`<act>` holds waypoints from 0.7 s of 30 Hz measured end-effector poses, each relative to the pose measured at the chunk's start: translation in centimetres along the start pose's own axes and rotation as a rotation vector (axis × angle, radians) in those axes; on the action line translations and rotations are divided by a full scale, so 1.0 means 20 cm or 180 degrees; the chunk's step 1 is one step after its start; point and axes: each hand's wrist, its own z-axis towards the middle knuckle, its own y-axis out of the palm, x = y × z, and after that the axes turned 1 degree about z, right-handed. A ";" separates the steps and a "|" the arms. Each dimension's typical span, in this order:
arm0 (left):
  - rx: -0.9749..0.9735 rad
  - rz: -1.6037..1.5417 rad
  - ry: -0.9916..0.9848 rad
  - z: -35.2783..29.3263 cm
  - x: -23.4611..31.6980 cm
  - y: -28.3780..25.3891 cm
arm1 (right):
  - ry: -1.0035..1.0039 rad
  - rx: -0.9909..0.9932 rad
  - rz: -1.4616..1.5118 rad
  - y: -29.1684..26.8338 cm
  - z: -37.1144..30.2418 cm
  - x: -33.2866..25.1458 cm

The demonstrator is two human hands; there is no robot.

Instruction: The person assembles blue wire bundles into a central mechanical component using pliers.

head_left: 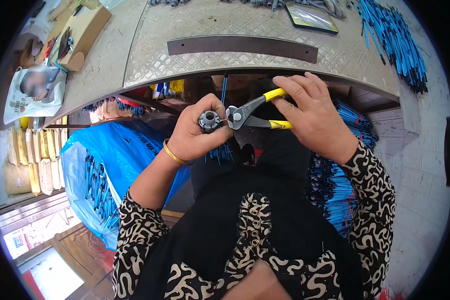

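My left hand (199, 131) is closed around a grey notched cylindrical hub (209, 120) with a round hole in its end. Thin blue rods show above and below that hand; whether they join the hub I cannot tell. In my right hand (312, 116) is a pair of end-cutting pliers (250, 110) with yellow grips, the thumb and fingers on the upper handle. Its handles are spread, and the lower one (281, 124) lies by the palm. The jaws are right beside the hub, at the left fingertips, where a thin strand of wire seems to show.
A worktable (157, 37) spans the far side, bearing a dark curved strip (242, 48), a framed flat panel (311, 18) and blue rods (392, 42). A blue plastic bag (116, 157) of rods stands at left. More rod bundles (337, 200) lie at right. A cardboard box (86, 36) sits far left.
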 end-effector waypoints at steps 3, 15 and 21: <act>0.0005 0.0111 0.0014 0.01 0.01 0.00 | -0.0002 0.0023 -0.0041 0.00 0.02 -0.01; 0.0020 0.0219 0.0001 0.00 0.00 -0.01 | -0.0053 -0.0253 0.0038 -0.03 0.01 0.00; -0.0206 0.0231 0.0089 -0.05 -0.01 -0.04 | -0.0016 -0.0702 0.0778 -0.03 0.00 0.00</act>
